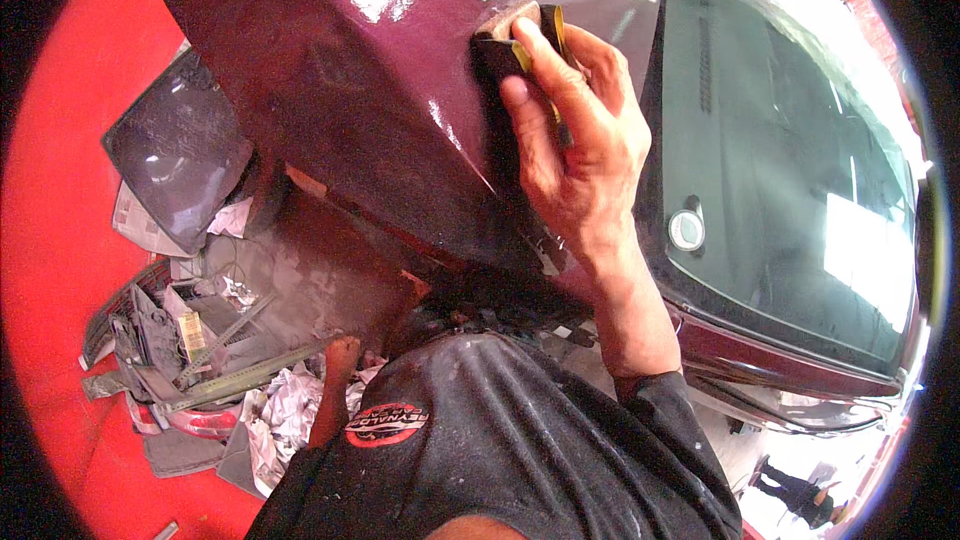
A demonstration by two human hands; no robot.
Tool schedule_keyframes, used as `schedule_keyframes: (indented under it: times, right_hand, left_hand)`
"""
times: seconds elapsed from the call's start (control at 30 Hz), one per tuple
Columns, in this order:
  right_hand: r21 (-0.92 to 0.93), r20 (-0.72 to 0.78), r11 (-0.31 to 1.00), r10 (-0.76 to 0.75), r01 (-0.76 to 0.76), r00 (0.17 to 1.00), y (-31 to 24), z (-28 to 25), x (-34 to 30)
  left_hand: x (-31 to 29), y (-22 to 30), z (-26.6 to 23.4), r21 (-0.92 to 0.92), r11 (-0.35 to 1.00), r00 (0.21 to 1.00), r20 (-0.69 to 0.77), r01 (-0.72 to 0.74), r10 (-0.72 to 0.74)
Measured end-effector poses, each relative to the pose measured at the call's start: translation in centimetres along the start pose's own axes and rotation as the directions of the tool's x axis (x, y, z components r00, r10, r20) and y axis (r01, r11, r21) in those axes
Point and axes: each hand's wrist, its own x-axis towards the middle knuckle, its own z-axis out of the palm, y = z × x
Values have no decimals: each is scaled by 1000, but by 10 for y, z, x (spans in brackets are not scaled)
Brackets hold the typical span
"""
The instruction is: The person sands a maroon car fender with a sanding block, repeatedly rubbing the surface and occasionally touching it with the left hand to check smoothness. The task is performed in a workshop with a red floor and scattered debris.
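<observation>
Head view showed one right hand (575, 130) pressed flat against a dark maroon car panel (370, 90), its fingers clasped over a single sanding block (520, 30). The block looked tan on its upper edge with a yellow strip along the side, and lay against the glossy paint near the panel's upper part, just beside the windscreen (790, 140). The panel was shiny, with white glare patches and dull, dusty streaks below the hand. The left hand (335, 390) hung low near the person's dark shirt (500, 440); whether it was clenched or loose could not be told. One detached dark glass piece (180, 150) lay on the red floor (50, 240), beside crumpled paper (290, 405) and one long metal ruler (240, 380).
</observation>
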Motion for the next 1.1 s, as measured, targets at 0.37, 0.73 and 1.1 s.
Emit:
schedule_keyframes:
  times: [0.37,0.73,1.1]
  right_hand:
    - [137,-127,986,117,-99,985,15,3,7]
    - [655,35,492,738,-573,674,28,-32,-71]
    - [715,79,446,713,-538,697,33,-43,-73]
  left_hand:
    - [27,167,-224,-315,913,703,-709,-259,-45]
    - [-38,473,-394,859,425,237,-366,-285,900]
    - [-10,530,-306,781,300,358,-106,-547,928]
